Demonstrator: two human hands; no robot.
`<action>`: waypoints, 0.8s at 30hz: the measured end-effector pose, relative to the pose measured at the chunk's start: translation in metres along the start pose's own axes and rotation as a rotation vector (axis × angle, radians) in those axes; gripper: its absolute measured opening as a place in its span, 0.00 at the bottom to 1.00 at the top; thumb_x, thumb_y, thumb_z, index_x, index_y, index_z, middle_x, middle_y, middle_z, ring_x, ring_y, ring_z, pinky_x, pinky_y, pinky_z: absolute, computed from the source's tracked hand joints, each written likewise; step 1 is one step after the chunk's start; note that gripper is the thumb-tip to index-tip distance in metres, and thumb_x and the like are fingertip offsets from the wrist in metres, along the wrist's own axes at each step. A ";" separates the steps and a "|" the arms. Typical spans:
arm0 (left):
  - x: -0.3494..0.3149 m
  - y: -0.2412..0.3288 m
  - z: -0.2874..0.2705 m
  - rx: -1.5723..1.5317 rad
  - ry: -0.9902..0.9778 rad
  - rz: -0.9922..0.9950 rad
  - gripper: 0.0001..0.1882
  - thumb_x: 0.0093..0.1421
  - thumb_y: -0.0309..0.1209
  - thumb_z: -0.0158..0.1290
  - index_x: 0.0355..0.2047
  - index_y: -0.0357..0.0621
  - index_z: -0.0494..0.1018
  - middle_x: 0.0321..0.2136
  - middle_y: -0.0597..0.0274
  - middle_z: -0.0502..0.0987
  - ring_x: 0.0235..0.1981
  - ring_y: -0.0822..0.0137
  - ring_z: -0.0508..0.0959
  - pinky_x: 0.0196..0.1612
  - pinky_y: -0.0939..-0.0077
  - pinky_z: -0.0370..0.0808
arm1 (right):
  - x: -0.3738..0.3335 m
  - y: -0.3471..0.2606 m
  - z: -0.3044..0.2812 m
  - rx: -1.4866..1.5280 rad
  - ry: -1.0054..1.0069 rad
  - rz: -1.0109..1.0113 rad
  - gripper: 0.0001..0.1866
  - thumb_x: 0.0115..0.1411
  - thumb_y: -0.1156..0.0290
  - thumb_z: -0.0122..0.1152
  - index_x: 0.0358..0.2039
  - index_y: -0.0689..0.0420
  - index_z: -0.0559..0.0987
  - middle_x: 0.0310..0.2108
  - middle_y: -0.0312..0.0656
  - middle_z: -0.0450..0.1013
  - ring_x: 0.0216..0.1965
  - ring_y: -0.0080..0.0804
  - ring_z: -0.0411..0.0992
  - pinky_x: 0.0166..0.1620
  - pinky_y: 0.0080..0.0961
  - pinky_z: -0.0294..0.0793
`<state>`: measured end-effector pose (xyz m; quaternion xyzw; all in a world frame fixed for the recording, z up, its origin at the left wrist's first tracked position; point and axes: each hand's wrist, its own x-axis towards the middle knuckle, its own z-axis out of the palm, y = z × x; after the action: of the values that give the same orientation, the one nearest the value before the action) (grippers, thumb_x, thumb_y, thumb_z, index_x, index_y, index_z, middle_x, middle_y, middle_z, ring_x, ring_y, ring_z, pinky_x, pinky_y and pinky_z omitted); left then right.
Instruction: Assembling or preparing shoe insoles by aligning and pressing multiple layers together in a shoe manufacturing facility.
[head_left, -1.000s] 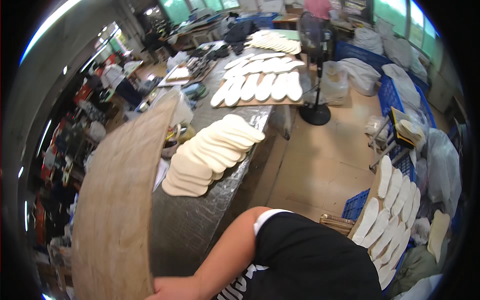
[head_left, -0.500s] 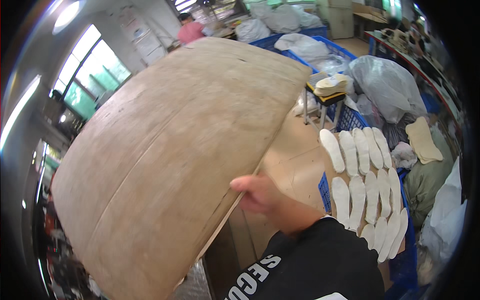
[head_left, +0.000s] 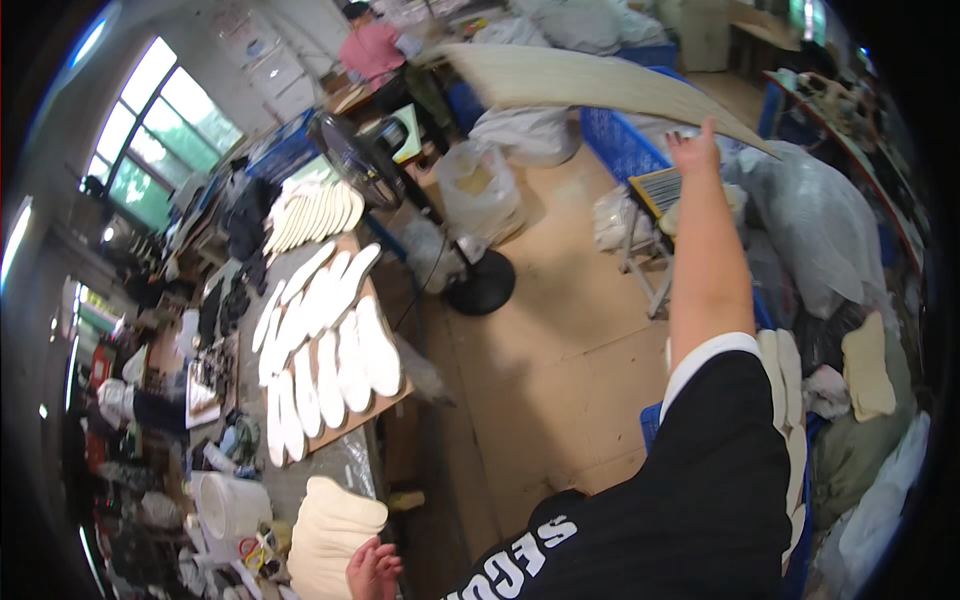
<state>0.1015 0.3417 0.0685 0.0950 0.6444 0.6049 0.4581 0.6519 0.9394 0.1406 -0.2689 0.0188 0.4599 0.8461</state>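
A thin, tan board (head_left: 600,85) is in the air beyond my outstretched right arm, tilted nearly edge-on. At its near edge is my right hand (head_left: 695,150), fingers spread and not wrapped round it; whether they touch it cannot be told. My left hand (head_left: 374,570) is low in view beside a stack of cream insoles (head_left: 330,530) on the table, its fingers loosely bent and apart with nothing visible in them. Farther along that table, white insoles (head_left: 330,370) lie in rows on a brown board (head_left: 395,398).
A black floor fan (head_left: 480,283) stands past the table. Blue crates (head_left: 620,140), a folding stool (head_left: 650,270) and a large plastic bag (head_left: 810,230) line the right. A person in pink (head_left: 372,50) works at the back. A white bucket (head_left: 232,510) sits at left.
The board has swung from close in front of me to far right, no longer gripped by my right hand. The table, fan and my left hand have come into view.
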 end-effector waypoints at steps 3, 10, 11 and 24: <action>-0.005 -0.007 0.026 0.025 0.051 -0.102 0.15 0.64 0.30 0.47 0.48 0.35 0.67 0.35 0.49 0.78 0.28 0.61 0.79 0.30 0.70 0.77 | 0.003 0.091 -0.039 -0.051 -0.185 0.169 0.34 0.63 0.52 0.52 0.59 0.60 0.54 0.57 0.56 0.58 0.55 0.48 0.64 0.57 0.42 0.66; 0.013 -0.021 0.066 0.072 -0.047 -0.280 0.13 0.66 0.28 0.45 0.49 0.36 0.67 0.36 0.52 0.77 0.31 0.64 0.78 0.33 0.72 0.76 | -0.161 0.343 -0.222 -0.700 -0.441 1.019 0.09 0.61 0.67 0.51 0.34 0.59 0.73 0.25 0.41 0.73 0.23 0.29 0.71 0.23 0.24 0.69; 0.020 -0.024 0.070 0.068 -0.029 -0.277 0.13 0.66 0.28 0.45 0.49 0.36 0.67 0.36 0.52 0.77 0.31 0.64 0.78 0.33 0.72 0.76 | -0.208 0.359 -0.223 -0.731 -0.421 1.050 0.07 0.61 0.69 0.53 0.36 0.59 0.73 0.25 0.43 0.74 0.24 0.35 0.73 0.28 0.29 0.74; 0.169 -0.034 0.086 -0.146 -0.045 -0.299 0.09 0.62 0.29 0.51 0.43 0.41 0.71 0.32 0.57 0.78 0.31 0.66 0.78 0.33 0.73 0.77 | -0.361 0.419 -0.231 -0.837 -0.655 1.154 0.35 0.52 0.88 0.56 0.60 0.61 0.57 0.40 0.48 0.73 0.37 0.37 0.76 0.40 0.30 0.79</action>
<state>0.0815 0.5073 -0.0286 -0.0220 0.5953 0.5729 0.5630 0.1635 0.7347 -0.1391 -0.3637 -0.2699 0.8516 0.2640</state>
